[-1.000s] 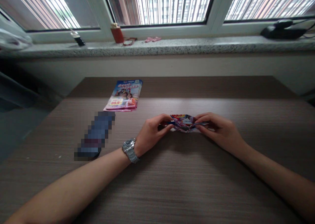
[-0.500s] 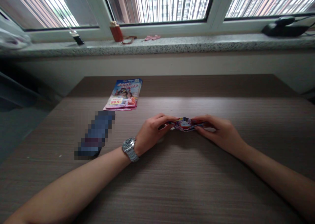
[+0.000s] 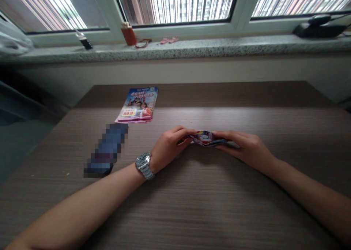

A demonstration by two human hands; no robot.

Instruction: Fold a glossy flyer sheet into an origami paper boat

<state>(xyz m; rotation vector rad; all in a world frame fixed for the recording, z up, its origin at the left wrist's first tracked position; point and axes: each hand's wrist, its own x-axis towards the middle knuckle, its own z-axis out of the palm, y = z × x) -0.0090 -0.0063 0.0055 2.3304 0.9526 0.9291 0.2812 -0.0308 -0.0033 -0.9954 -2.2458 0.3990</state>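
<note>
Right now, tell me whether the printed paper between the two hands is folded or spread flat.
Folded: the printed paper shows creases and layered edges, held between left hand and right hand.

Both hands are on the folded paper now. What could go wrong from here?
The folded paper might tear or lose its shape if the left hand and right hand, holding opposite ends, pull unevenly.

The pixelated dark object lies close beside the left forearm, which could nudge it if swung outward.
</note>
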